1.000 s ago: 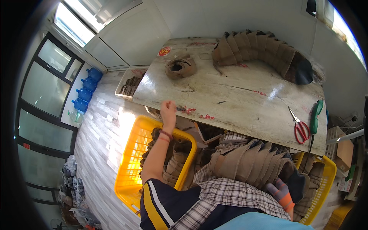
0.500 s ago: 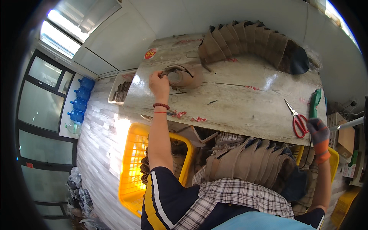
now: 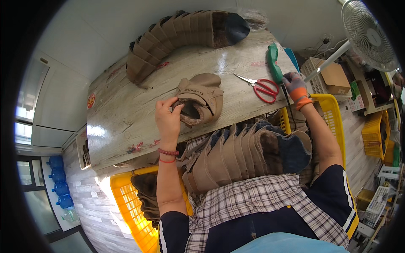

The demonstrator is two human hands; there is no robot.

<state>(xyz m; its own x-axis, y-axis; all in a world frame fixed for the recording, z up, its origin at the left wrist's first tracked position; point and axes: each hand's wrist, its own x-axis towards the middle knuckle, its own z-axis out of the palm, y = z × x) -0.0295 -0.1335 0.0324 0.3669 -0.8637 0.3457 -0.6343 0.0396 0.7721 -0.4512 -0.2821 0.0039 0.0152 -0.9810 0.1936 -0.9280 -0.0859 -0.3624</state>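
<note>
A brown boot upper (image 3: 214,95) with a fleecy lining stands on the worn wood-patterned table (image 3: 122,114), its opening toward me. My left hand (image 3: 168,116) pinches the left rim of that opening between thumb and fingers. My right hand (image 3: 296,86), in a grey and orange glove, is at the table's right edge with its fingers curled. It lies against the lower end of a green-handled tool (image 3: 274,63) with a black cord; what its fingers hold, if anything, is hidden. Red-handled scissors (image 3: 263,88) lie spread left of the tool.
A curved row of nested brown uppers (image 3: 168,38) stands along the table's back. Another row (image 3: 236,154) rests against my plaid apron (image 3: 253,192). Yellow crates (image 3: 135,211) flank me, and a white fan (image 3: 371,38) stands at the far right.
My view has swung right, so the table appears further left. The boot upper is turned with its opening toward me and sits closer to the scissors; my left hand has moved with it.
</note>
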